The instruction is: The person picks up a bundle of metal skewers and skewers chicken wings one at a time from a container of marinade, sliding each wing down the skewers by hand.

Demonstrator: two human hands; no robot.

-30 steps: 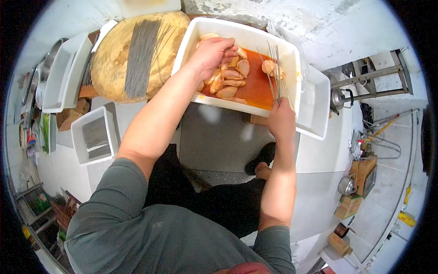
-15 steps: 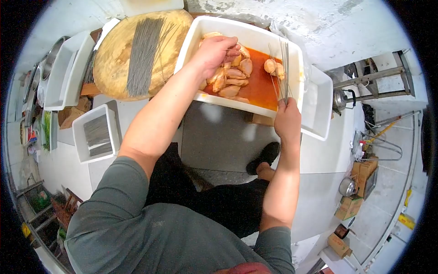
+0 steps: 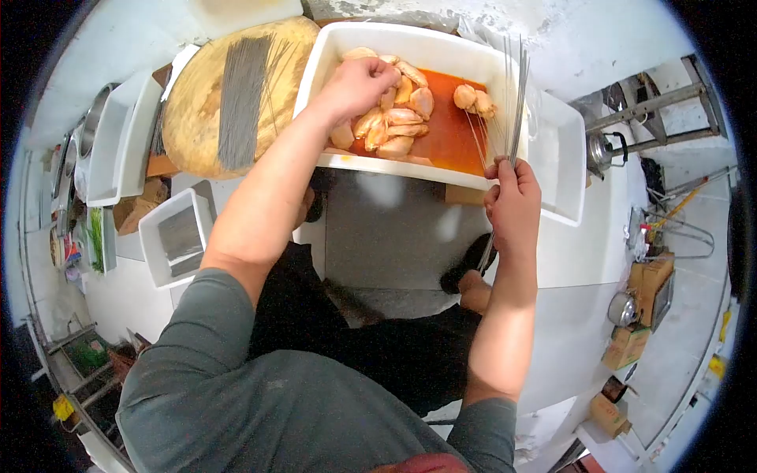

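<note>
A white tub [image 3: 315, 87] holds raw chicken wings [image 3: 404, 117] in reddish-orange marinade [image 3: 445, 142]. My left hand [image 3: 363, 85] is over the wings on the tub's left side, fingers curled together; whatever they pinch is hidden. At the tub's near right corner, my right hand [image 3: 514, 197] is closed around a bundle of thin metal skewers [image 3: 516, 102], which point away from me. A few wing pieces [image 3: 475, 100] sit threaded at the tub's right end, on skewers that run back toward my right hand.
Left of the tub, a round wooden chopping block [image 3: 193, 102] carries a row of metal skewers [image 3: 243, 102]. A small white bin [image 3: 154, 252] below it contains more skewers. Another white tub [image 3: 561, 169] adjoins on the right; a kettle [image 3: 603, 150] stands beyond.
My right hand has shifted right and slightly toward me, and the skewer bundle now leans right. My left fingers have curled closer together over the wings. The camera view has shifted slightly.
</note>
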